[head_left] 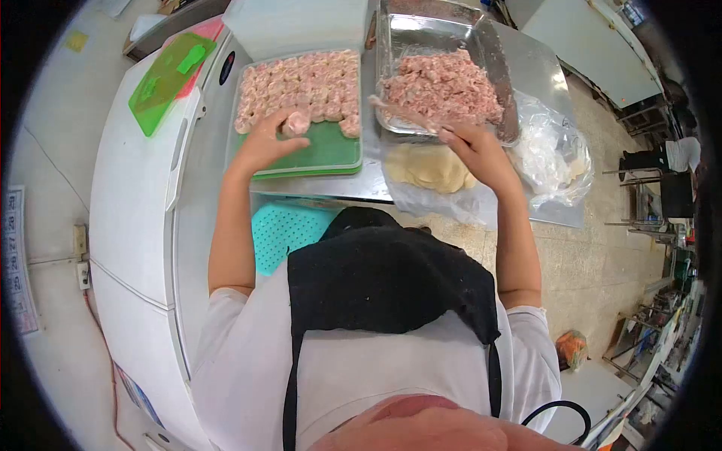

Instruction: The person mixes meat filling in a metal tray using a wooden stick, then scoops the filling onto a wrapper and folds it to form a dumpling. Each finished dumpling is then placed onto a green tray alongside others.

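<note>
My left hand [262, 144] is over the near rows of a green-bottomed tray [304, 155], its fingers curled around a round, pink meat dumpling [296, 123]. Behind it, several rows of similar dumplings [301, 84] fill the tray's far part. My right hand [479, 152] grips a flat, pale spatula [406, 114] smeared with filling. The spatula lies across the near edge of a metal pan [438, 30] that holds a mound of minced meat [447, 86]. Just below that hand, a stack of round, yellowish dough wrappers [429, 167] rests on plastic.
A clear plastic bag [553, 154] with white contents sits right of the pan. A translucent lid [297, 26] stands behind the tray. At left is a white freezer [135, 203] with a green board [169, 83] on top. A turquoise perforated basket [286, 233] is below the table.
</note>
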`<move>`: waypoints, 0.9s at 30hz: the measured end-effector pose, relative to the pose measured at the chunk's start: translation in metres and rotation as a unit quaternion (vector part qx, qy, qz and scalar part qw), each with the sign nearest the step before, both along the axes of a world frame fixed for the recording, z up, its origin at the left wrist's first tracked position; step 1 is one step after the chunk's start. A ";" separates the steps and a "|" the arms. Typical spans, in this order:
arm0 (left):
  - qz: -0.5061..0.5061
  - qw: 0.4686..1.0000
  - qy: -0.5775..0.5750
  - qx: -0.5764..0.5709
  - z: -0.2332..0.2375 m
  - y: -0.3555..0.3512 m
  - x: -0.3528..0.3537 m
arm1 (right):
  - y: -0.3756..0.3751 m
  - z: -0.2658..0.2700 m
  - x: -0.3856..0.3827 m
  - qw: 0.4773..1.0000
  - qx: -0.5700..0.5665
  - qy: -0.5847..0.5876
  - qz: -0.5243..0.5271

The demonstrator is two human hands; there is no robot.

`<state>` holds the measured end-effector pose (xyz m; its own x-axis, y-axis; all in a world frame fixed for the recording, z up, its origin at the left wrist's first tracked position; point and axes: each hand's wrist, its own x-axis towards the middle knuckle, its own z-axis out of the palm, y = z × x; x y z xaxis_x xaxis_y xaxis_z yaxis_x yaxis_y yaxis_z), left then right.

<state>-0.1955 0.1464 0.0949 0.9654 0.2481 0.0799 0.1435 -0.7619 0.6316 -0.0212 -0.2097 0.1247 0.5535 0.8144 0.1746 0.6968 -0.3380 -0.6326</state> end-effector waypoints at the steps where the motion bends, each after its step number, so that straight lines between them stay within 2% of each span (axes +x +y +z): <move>1: -0.001 1.000 0.002 -0.001 -0.015 0.013 -0.010 | -0.004 -0.005 -0.008 0.998 0.017 0.049 -0.045; 3: 0.015 0.997 -0.002 0.074 -0.038 0.031 -0.023 | -0.017 -0.020 -0.019 0.979 0.048 0.151 -0.125; 7: 0.005 0.999 0.040 0.021 -0.029 -0.003 -0.012 | -0.043 -0.031 -0.041 0.943 0.122 0.216 -0.221; 9: 0.044 0.998 -0.033 0.010 -0.032 -0.029 0.005 | -0.048 -0.022 -0.049 0.933 0.122 0.242 -0.238; 10: 0.039 0.999 -0.033 0.008 -0.039 -0.032 0.013 | -0.050 -0.020 -0.051 0.923 0.122 0.268 -0.248; 14: 0.007 0.996 -0.092 0.012 -0.079 -0.038 0.034 | -0.060 -0.019 -0.057 0.936 0.124 0.214 -0.249; 16: -0.004 0.994 -0.107 0.016 -0.078 -0.045 0.038 | -0.068 -0.019 -0.059 0.935 0.127 0.223 -0.246; 18: 0.037 0.996 -0.082 -0.014 -0.073 -0.050 0.038 | -0.074 -0.020 -0.057 0.932 0.130 0.235 -0.243; 22: 0.048 0.996 -0.074 -0.006 -0.066 -0.059 0.049 | -0.084 -0.026 -0.041 0.920 0.127 0.259 -0.266; 25: 0.025 0.993 -0.108 0.040 -0.064 -0.065 0.053 | -0.088 -0.033 -0.015 0.915 0.130 0.274 -0.267; 26: 0.055 0.997 -0.054 0.014 -0.062 -0.068 0.049 | -0.092 -0.034 -0.002 0.913 0.134 0.287 -0.256; 27: 0.085 0.996 0.000 -0.011 -0.059 -0.072 0.046 | -0.096 -0.036 0.014 0.936 0.072 0.241 -0.247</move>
<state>-0.1493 0.0743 0.0363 0.9092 0.4100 0.0732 0.2693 -0.7127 0.6477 -0.0072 -0.3062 0.0890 0.8987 0.4262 -0.1039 0.1005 -0.4305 -0.8970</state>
